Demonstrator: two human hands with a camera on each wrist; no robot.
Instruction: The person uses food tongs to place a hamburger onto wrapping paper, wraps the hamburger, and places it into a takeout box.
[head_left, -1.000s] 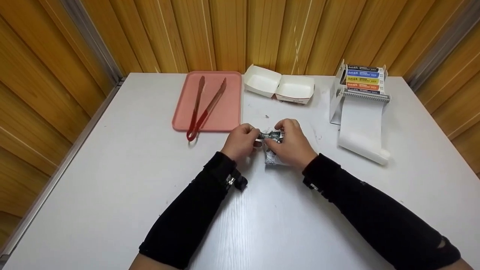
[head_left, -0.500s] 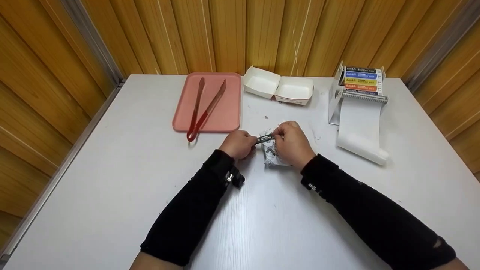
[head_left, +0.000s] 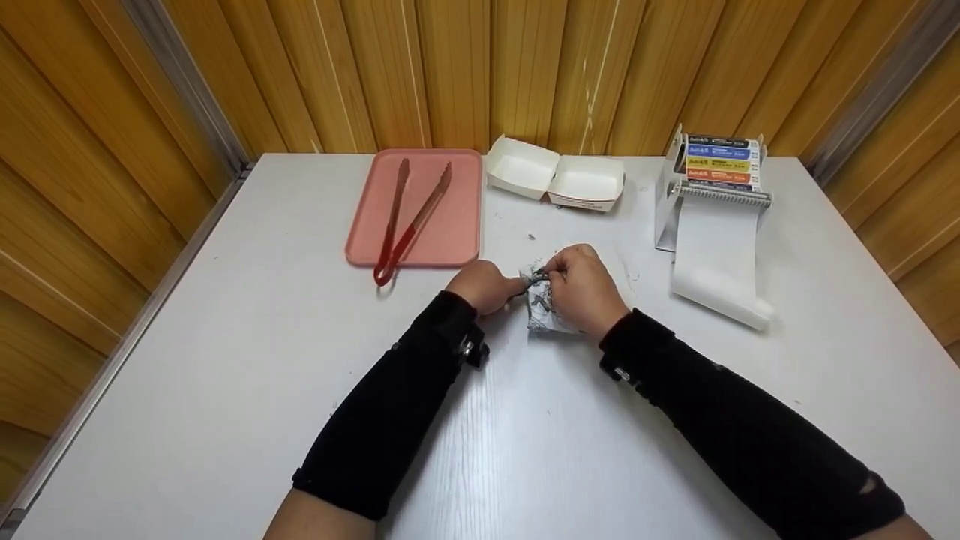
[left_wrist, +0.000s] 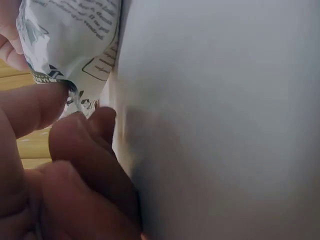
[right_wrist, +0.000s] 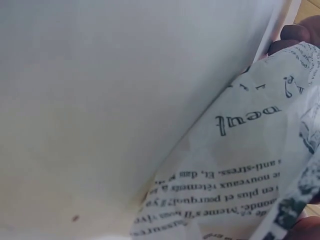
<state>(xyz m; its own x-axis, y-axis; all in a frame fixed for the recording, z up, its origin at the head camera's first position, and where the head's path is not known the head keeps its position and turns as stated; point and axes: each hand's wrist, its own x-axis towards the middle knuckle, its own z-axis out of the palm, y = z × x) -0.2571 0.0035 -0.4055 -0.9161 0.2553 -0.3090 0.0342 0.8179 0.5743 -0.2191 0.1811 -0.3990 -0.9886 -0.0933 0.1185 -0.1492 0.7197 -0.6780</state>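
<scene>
A small bundle in newsprint-patterned wrapping paper [head_left: 541, 311] lies on the white table in front of me, its upper edge gathered into a dark folded strip. What the paper may hold is hidden. My left hand [head_left: 487, 287] pinches the strip's left end; in the left wrist view the twisted paper [left_wrist: 75, 95] runs between thumb and fingertips. On the bundle's right side, my right hand [head_left: 589, 291] pinches the upper edge near the fold. Printed lines of text cover the paper [right_wrist: 240, 165] in the right wrist view, where the right hand's grip is mostly out of sight.
Red-handled tongs [head_left: 405, 225] lie spread on a pink tray [head_left: 461, 244] at the back left. An opened white paper box [head_left: 589, 184] stands at the back middle. To the right, a dispenser [head_left: 720, 169] with colored label strips trails a long white sheet [head_left: 716, 255].
Both hands have worked along the paper's upper edge, which went from loosely bunched to a narrow strip. The left hand drew slightly left, then came back in against the bundle.
</scene>
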